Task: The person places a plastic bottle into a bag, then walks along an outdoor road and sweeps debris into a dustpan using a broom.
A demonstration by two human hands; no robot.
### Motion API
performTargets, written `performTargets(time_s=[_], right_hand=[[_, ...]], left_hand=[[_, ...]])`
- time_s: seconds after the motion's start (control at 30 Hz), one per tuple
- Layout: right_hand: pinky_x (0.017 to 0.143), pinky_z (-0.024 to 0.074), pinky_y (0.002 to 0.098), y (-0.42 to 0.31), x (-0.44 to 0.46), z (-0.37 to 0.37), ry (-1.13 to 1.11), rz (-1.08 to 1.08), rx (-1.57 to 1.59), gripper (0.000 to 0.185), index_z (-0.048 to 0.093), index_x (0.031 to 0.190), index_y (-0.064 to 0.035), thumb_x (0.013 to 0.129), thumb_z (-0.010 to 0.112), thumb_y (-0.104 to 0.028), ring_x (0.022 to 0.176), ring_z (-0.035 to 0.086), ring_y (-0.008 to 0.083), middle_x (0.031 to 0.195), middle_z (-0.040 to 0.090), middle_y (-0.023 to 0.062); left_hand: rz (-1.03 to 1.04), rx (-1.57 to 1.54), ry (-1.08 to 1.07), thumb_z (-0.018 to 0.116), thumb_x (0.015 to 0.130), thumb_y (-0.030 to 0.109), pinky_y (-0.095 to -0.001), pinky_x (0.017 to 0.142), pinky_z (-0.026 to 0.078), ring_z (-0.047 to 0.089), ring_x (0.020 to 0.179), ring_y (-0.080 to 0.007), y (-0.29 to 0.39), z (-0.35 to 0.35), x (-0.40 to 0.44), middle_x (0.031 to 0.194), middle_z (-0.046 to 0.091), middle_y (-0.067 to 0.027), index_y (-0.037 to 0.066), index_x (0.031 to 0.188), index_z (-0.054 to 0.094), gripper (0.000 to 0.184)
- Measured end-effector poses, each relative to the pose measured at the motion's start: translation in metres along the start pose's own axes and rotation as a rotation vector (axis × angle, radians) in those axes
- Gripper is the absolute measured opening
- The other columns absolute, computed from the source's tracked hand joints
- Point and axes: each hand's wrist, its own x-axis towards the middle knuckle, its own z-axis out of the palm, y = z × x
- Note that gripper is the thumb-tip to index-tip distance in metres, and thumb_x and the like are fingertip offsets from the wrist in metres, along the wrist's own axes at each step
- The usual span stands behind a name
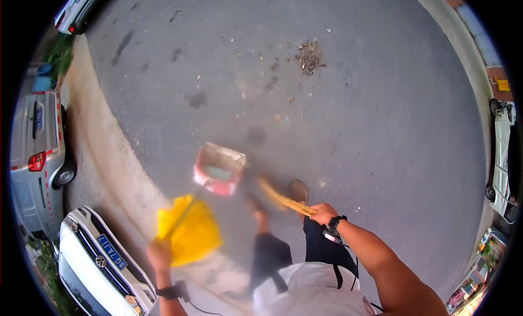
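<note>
My left hand [159, 253] is closed around the thin handle of a red and white dustpan [222, 169], which is just above the road ahead of my feet. A greenish patch shows inside the pan. Beside that hand hangs a bright yellow bag [197, 231]; whether my fingers grip it too is blurred. My right hand [323, 213] is wrapped round a straw-coloured broom [294, 203], whose blurred bristle end points left towards the dustpan.
A pile of dry debris [309, 57] lies on the grey road [381, 125], with small scraps around it. A white car [103, 261] and a silver van [41, 152] stand at the left. Another white vehicle [501, 158] is at the right edge.
</note>
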Motion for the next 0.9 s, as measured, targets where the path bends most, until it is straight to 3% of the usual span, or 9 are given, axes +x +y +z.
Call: performTargets(time_s=[0.1,0.23,0.27,0.37,0.4,0.5,0.63,0.7,0.9], right_hand=[[0.082,0.0546,0.0435,-0.007,0.031,0.006,0.235,-0.01,-0.147,0.042,0.072,0.122,-0.0251,0.079,0.071,-0.027,0.099,0.069,0.0339,0.104,0.074,0.0104],[0.086,0.055,0.0419,-0.039,0.002,-0.051,0.343,0.038,-0.05,0.041,0.071,0.123,-0.0226,0.082,0.071,-0.026,0.099,0.069,0.0339,0.107,0.073,0.0135],[0.087,0.0549,0.0417,-0.045,-0.007,-0.053,0.357,0.045,-0.022,0.042,0.071,0.124,-0.0219,0.082,0.071,-0.026,0.1,0.069,0.0341,0.108,0.073,0.0146],[0.087,0.0553,0.0367,-0.04,-0.011,-0.018,0.534,-0.027,-0.013,0.049,0.069,0.128,-0.0149,0.08,0.077,-0.024,0.103,0.071,0.0301,0.111,0.073,0.0157],[0.072,0.0564,0.0348,-0.032,-0.014,-0.008,0.608,-0.143,-0.016,0.05,0.067,0.131,-0.0094,0.083,0.076,-0.02,0.081,0.074,0.0258,0.099,0.077,0.0129],[0.055,0.0509,0.0304,-0.014,-0.024,0.013,0.558,-0.176,0.212,0.052,0.063,0.134,-0.0048,0.086,0.075,-0.017,0.058,0.065,0.0167,0.085,0.074,0.0073],[0.058,0.0532,0.0381,-0.053,-0.089,0.035,0.567,0.135,0.398,0.037,0.071,0.119,-0.0036,0.086,0.073,-0.02,0.063,0.068,0.0225,0.082,0.071,0.0127],[0.045,0.0458,0.0351,-0.05,-0.101,0.047,0.565,0.237,0.384,0.03,0.07,0.109,-0.0016,0.089,0.071,-0.024,0.049,0.058,0.0165,0.074,0.066,0.0097],[0.041,0.0432,0.0348,0.001,-0.073,0.069,0.368,0.441,0.896,0.033,0.064,0.1,0.0016,0.095,0.066,-0.031,0.047,0.054,0.0168,0.069,0.062,0.0091]], left_hand=[[-0.036,-0.038,-0.027,0.065,0.087,0.027,-0.0512,0.058,0.047,0.065,0.069,-0.0467,0.0,-0.002,0.006,0.073,0.063,-0.0291,-0.005,0.078,0.066,0.033],[0.023,0.123,-0.075,0.068,0.084,0.025,-0.0488,0.059,0.051,0.067,0.068,-0.0428,-0.016,-0.004,0.016,0.074,0.066,-0.0254,-0.001,0.077,0.068,0.027],[0.022,0.041,-0.049,0.072,0.084,0.021,-0.0373,0.056,0.049,0.057,0.05,-0.023,-0.025,0.0,0.018,0.06,0.059,-0.0168,-0.005,0.086,0.07,0.026],[0.069,0.008,-0.056,0.073,0.083,0.021,-0.0387,0.057,0.05,0.059,0.051,-0.0272,-0.034,0.002,0.026,0.061,0.06,-0.017,-0.004,0.085,0.07,0.026],[0.074,0.009,-0.048,0.073,0.082,0.023,-0.0414,0.06,0.051,0.063,0.056,-0.0342,-0.035,0.001,0.029,0.064,0.063,-0.0194,-0.004,0.086,0.071,0.027],[0.065,0.038,-0.092,0.072,0.083,0.026,-0.0436,0.062,0.053,0.065,0.062,-0.0385,-0.047,0.002,0.041,0.068,0.065,-0.0215,-0.003,0.085,0.071,0.029],[0.108,-0.004,-0.118,0.072,0.083,0.03,-0.0457,0.067,0.055,0.068,0.069,-0.0403,-0.074,0.028,0.061,0.075,0.069,-0.0229,-0.002,0.084,0.072,0.032],[0.078,-0.001,-0.147,0.071,0.083,0.032,-0.0462,0.069,0.056,0.07,0.073,-0.04,-0.076,0.021,0.074,0.078,0.07,-0.0231,-0.001,0.084,0.073,0.034],[0.136,0.01,-0.156,0.07,0.082,0.034,-0.0467,0.072,0.056,0.07,0.075,-0.0401,-0.084,0.014,0.091,0.081,0.071,-0.0224,0.001,0.085,0.075,0.033]])
